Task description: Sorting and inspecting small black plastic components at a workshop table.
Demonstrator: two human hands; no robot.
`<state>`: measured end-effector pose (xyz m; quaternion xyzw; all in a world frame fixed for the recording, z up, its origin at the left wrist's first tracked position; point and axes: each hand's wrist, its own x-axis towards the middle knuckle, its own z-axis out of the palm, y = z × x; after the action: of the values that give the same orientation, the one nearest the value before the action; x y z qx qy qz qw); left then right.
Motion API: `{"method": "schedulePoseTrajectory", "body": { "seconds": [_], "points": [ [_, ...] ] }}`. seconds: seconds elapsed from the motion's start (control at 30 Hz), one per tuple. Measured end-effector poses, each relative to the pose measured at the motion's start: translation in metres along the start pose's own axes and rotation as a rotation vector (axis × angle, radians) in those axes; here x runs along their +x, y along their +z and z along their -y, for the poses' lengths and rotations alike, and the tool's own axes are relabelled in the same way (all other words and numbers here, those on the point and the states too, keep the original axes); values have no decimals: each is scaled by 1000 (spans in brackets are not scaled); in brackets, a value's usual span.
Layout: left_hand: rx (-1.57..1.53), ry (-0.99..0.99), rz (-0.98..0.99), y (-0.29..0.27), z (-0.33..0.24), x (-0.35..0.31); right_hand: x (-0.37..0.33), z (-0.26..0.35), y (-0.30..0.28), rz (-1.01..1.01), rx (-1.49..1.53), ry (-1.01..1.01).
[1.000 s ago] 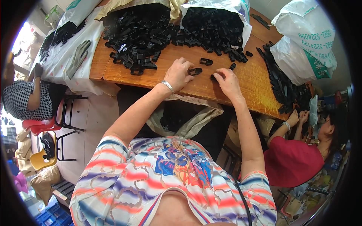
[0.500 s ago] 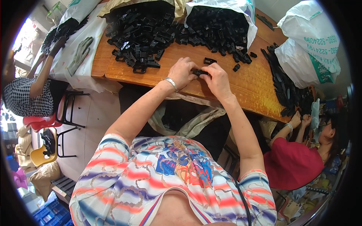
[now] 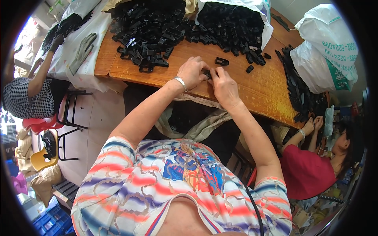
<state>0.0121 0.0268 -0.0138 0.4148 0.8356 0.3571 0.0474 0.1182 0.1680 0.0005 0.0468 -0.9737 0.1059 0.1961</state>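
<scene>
Just inside the table's near edge, my left hand and my right hand meet over a small black plastic part. Both have their fingers pinched on it, and they cover most of its shape. Beyond my right hand lies a loose black plastic clip-like piece. A smaller black piece rests farther right. A large heap of black plastic parts spreads ahead of my left hand, and a second heap of small black parts spills from a white sack.
The wooden table ends close to my body. Below its edge a beige sack hangs gaping. Long black strips and a white bag are at right. Co-workers sit left and right; a grey glove lies at left.
My fingers have come closer together, and less of the held black part shows. My right hand has turned and its knuckles have shifted slightly toward the left.
</scene>
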Motion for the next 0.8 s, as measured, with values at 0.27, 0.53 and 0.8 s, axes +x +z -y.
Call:
{"method": "schedulePoseTrajectory", "body": {
  "seconds": [0.27,0.53,0.8],
  "points": [
    [-330,43,464,-30,15,18,-26,15,-9,80,114,84],
    [-6,63,-157,13,-6,46,-60,50,-6,-18,322,46],
    [20,82,-116,21,0,40,-23,-113,-45,-158,-141,247]
  ]
}}
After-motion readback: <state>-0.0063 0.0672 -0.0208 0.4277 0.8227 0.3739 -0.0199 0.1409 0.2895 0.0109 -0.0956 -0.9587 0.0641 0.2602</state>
